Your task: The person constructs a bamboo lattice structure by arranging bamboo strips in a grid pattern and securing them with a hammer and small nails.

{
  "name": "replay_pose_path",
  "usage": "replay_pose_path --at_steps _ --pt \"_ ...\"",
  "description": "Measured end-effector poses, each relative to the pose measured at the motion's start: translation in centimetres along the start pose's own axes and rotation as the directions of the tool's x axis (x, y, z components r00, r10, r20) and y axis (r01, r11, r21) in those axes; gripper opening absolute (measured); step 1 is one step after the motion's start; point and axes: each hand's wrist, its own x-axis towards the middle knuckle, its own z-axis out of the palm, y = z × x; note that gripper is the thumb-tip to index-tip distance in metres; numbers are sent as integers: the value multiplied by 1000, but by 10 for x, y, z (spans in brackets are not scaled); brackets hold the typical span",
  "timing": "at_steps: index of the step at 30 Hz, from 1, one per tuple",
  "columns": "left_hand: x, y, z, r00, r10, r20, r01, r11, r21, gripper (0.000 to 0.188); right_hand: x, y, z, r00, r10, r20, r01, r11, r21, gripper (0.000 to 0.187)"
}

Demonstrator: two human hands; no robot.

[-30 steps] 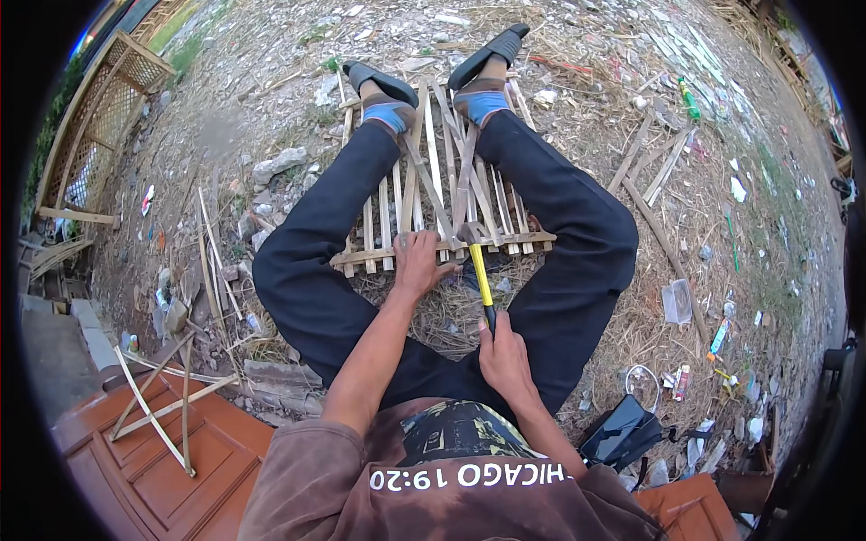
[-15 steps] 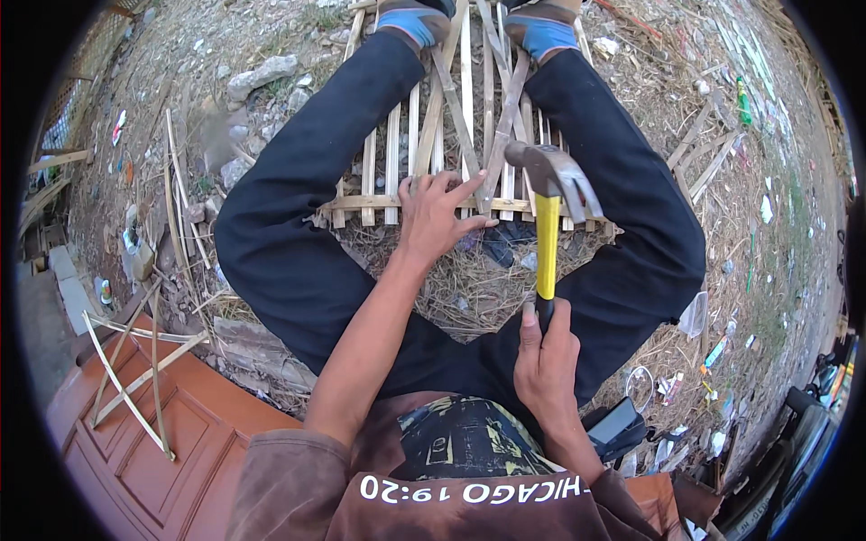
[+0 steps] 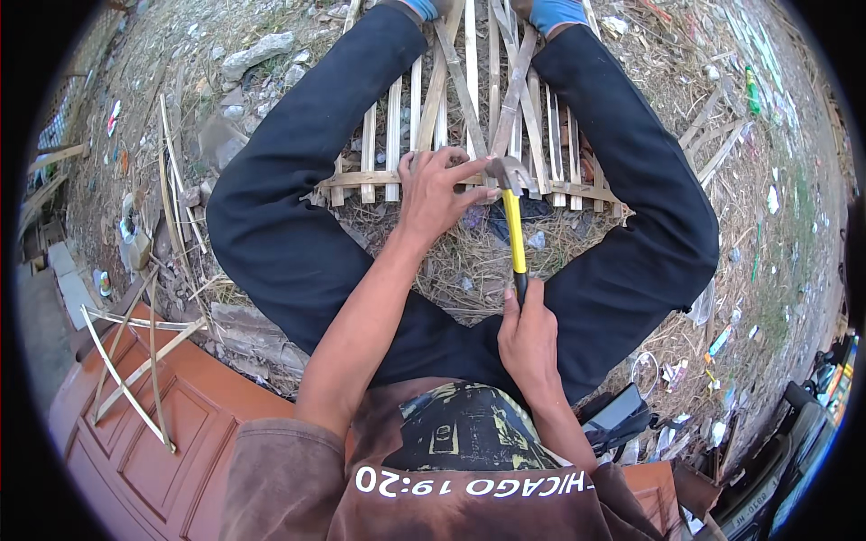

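Note:
My right hand (image 3: 530, 338) is wrapped round the black grip of a claw hammer (image 3: 515, 230) with a yellow shaft. The hammer's metal head is down at the slat frame, right beside the fingertips of my left hand (image 3: 440, 191). That left hand lies over the frame's crosspiece (image 3: 361, 178), index finger and thumb stretched out and apart; no nail can be made out between them. Thin upright wooden slats (image 3: 393, 135) meet the crosspiece, and two slanting strips (image 3: 512, 95) converge near the hammer head.
My bent legs (image 3: 298, 207) in dark trousers flank the frame, with blue footwear (image 3: 555, 13) at its far end. A brown panelled door (image 3: 203, 433) lies at lower left under loose strips (image 3: 126, 379). Stones (image 3: 257, 56) and litter dot the ground. A phone (image 3: 622, 408) lies at lower right.
The hammer has come down and left, from raised above the frame to beside my left fingertips. My left hand keeps nearly the same place and spread.

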Motion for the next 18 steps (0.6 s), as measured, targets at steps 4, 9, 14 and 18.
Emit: replay_pose_path --at_steps 4,9,14,18 --pt "0 -1 8 999 -6 -41 5 999 -37 35 3 -16 -9 1000 23 6 -23 999 29 16" --pt "4 0 13 989 -85 -124 79 996 -51 35 -3 -28 -28 992 -102 -81 106 993 52 25" --pt "10 1 8 994 36 -104 -21 989 144 43 0 -18 -25 999 -45 -31 47 997 63 21" --pt "15 2 6 995 89 -54 -73 967 245 51 -1 -7 -15 1000 -19 -13 20 996 86 19"
